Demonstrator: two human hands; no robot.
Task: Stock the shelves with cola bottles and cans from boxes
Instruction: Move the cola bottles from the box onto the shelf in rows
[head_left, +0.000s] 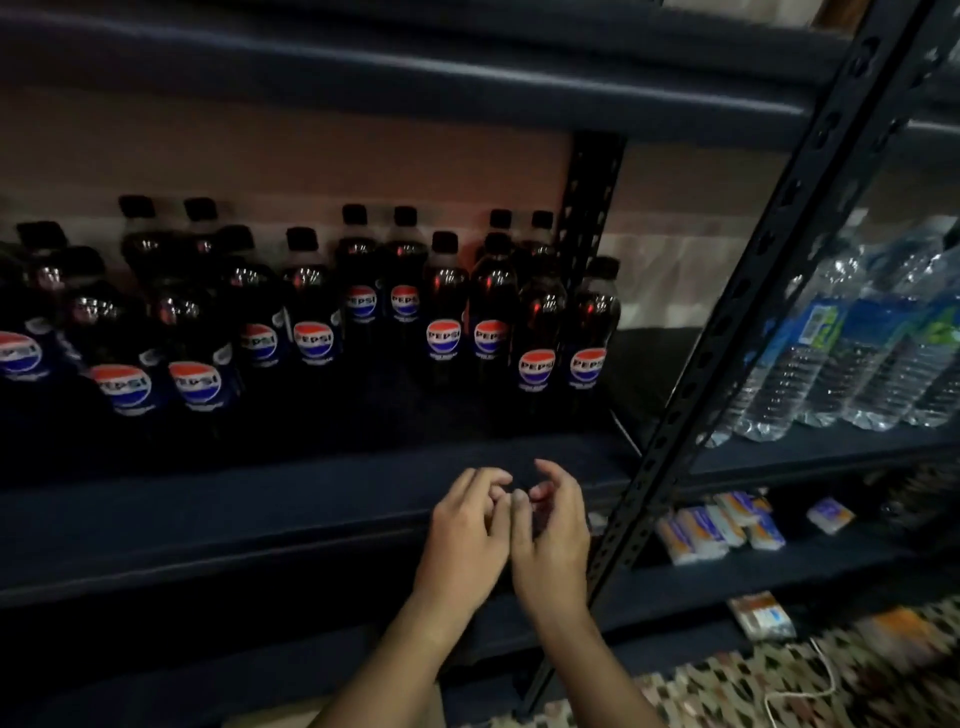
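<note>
Left of the slanted black upright, on the shelf: cola bottles standing upright in staggered rows, dark with black caps and red-white-blue labels, bare shelf in front of them. Below the bottles, near that upright: left hand and right hand side by side, fingers loosely curled, holding nothing. Judged partly done; no cans or boxes visible, front rows still to fill.
</note>
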